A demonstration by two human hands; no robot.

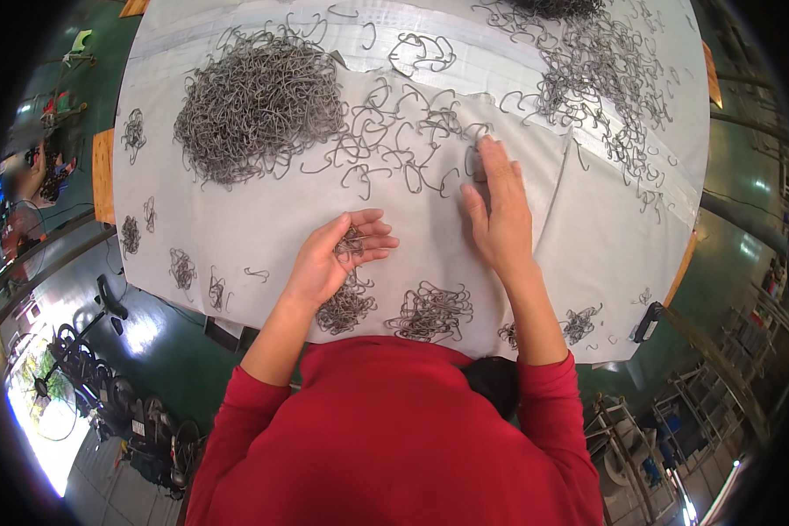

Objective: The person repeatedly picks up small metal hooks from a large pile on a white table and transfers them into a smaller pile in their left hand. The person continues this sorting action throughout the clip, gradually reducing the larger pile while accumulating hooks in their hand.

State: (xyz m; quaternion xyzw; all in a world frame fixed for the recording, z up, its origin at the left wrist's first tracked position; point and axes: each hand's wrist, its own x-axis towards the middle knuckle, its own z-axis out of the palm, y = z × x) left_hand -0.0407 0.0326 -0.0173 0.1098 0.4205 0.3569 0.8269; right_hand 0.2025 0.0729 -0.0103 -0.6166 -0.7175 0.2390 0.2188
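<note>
The left hand [337, 254] sits near the middle of the frame, palm up and half cupped, cradling a small cluster of bent wire hooks [351, 243] rather than squeezing them; the fingers curl loosely around the bunch. To its right the right hand [500, 215] lies flat with fingers stretched out, its tips pressing on a stray hook [475, 164] at the edge of the scattered ones, holding nothing closed in it.

Just below the cupped hand, toward the lower middle of the frame, two tidy bundles [430, 312] rest on the white cloth [263, 228] near the person's red sleeve [552, 386]. Above the hands a loose scatter of hooks [394, 140] spreads across the cloth, and in the upper left sits a large tangled heap [254, 105]. Another sprawl [600, 83] fills the upper right. Small bundles [181, 267] dot the left edge of the cloth.

These hooks look like thin, stiff grey wire: light singly, springy, and very ready to snag on one another. I'd judge a single one is best pinched at its straight shank and lifted clear, since pulling at a curved end would likely drag its neighbours along. The cloth looks smooth, so they should slide easily under a fingertip.
</note>
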